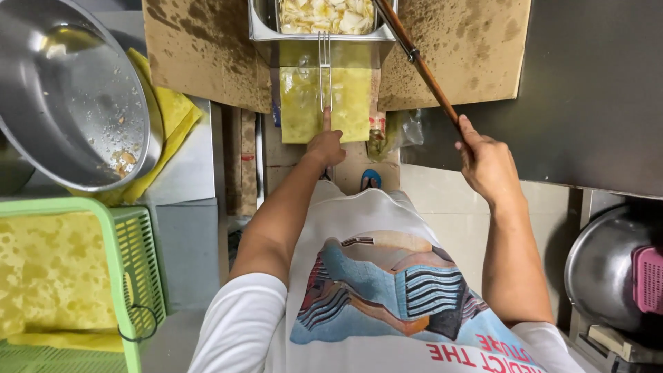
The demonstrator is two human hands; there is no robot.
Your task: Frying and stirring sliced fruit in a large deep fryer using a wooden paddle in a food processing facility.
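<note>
Two hands: both gripping, one tool each.
Left hand (325,146): at 12 o'clock from the torso, fingers curled around the end of the wire handle (324,69), index finger laid straight along it and pointing up-frame. Clenched on the handle, not released.
Right hand (487,164): at 2 o'clock from the torso, fingers wrapped tight around the lower end of the wooden stick (420,61), thumb lying along the shaft.
Wire handle: thin twin metal rods, running straight up from the left hand into the fryer basin (259,27). What it carries inside the basin I cannot tell.
Wooden stick: long, dark brown, slanting from the right hand up toward 11 o'clock, crossing the basin's right rim; tip is out of frame.
Fryer basin: rectangular steel, top centre, filled with pale yellow chips (324,15) lying in a dense layer.
Basin front: yellow oil-stained sheet (352,103) hanging just below the rim, behind the handle.
Cardboard (200,48): oil-spattered brown panels on both sides of the basin.
Steel bowl (62,97): large, at 10 o'clock, tilted, a few crumbs inside, resting on yellow paper.
Green basket (135,262): at 8 o'clock, lined with oil-soaked yellow paper.
</note>
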